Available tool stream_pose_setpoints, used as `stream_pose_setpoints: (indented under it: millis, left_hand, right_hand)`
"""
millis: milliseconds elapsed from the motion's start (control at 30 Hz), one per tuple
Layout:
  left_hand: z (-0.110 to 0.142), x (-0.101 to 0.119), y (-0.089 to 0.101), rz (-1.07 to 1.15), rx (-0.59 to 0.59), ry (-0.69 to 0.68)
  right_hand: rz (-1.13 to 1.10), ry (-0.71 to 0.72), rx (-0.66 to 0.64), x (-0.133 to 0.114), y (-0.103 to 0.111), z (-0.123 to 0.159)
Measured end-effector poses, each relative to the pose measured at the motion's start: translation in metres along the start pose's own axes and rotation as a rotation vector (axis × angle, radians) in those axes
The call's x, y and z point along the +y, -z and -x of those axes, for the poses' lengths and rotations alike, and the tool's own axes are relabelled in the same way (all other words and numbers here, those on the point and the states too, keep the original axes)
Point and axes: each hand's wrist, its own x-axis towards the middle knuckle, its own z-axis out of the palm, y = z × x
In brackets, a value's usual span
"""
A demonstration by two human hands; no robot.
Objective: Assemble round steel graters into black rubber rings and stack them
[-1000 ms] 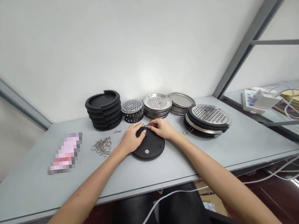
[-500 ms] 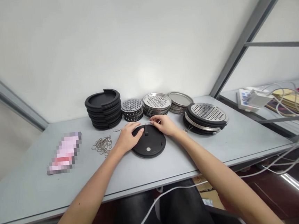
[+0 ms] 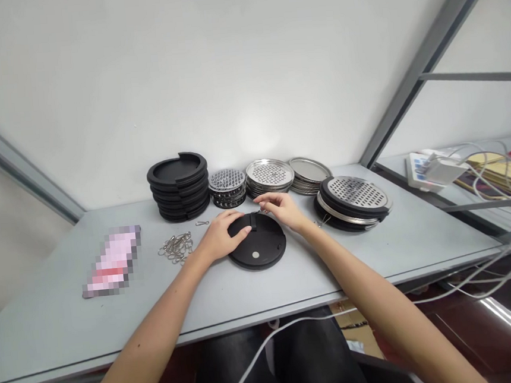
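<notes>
Round black disc [image 3: 256, 245] lies flat on the grey table [image 3: 333, 262], straight ahead of the person, w/ a short dark strap [image 3: 253, 221] running from its far rim toward the centre and a small pale dot [image 3: 255, 254] near its near rim (being round it has no long axis, so the strap is the only line to go by). L hand [image 3: 220, 237] is the nearer one: it rests on the disc's far-left part, fingers together and fairly flat, tips just beside the strap, holding nothing that shows. R hand [image 3: 281, 209] hangs past the disc's far-right rim, not touching it, thumb and fingers drawn narrow; a thin bright wire bit [image 3: 262, 211] sits near the fingertips, too small to tell if it's held.

Counts, left to right along the wall: 1 stack of black rings [image 3: 178, 187], approx 6 or 7 high; 1 low stack of perforated steel discs [image 3: 227, 188]; 1 stack of perforated steel trays [image 3: 270, 176]; 1 stack of plain steel dishes [image 3: 308, 175]. Nearer the R hand, 1 stack of steel-topped black rings [image 3: 353, 195], approx 2 or 3 high. Left of the disc, 1 heap of steel wire clips [image 3: 175, 248], too tangled to count, + 1 lone clip [image 3: 202, 223]; 1 more clip [image 3: 318, 223] by the right stack. Far left, 1 pixelated flat packet [image 3: 112, 262]
</notes>
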Motion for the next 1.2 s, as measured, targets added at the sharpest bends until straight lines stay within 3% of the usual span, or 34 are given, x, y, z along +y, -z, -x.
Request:
stream_pose_setpoints:
  millis: [267, 467, 633, 867, 1200]
  left_hand:
    - [0.0, -0.003, -0.002, -0.002, -0.021, -0.009]
    - [0.001, -0.003, -0.001, -0.002, -0.036, 0.0]
    - [0.0, -0.003, -0.001, -0.01, -0.043, 0.008]
    - [0.001, -0.004, -0.002, -0.027, -0.068, 0.013]
    - [0.001, -0.004, -0.001, -0.032, -0.078, 0.029]
  right_hand:
    - [-0.148, -0.061, 0.005, 0.0, 0.001, -0.003]
    - [0.296, 0.069, 0.07, 0.007, 0.0, 0.0]
    - [0.511, 0.171, -0.053, 0.012, 0.001, 0.002]
    - [0.505, 0.15, -0.189, 0.017, 0.006, -0.001]
    - [0.468, 0.121, -0.145, 0.016, 0.007, -0.002]
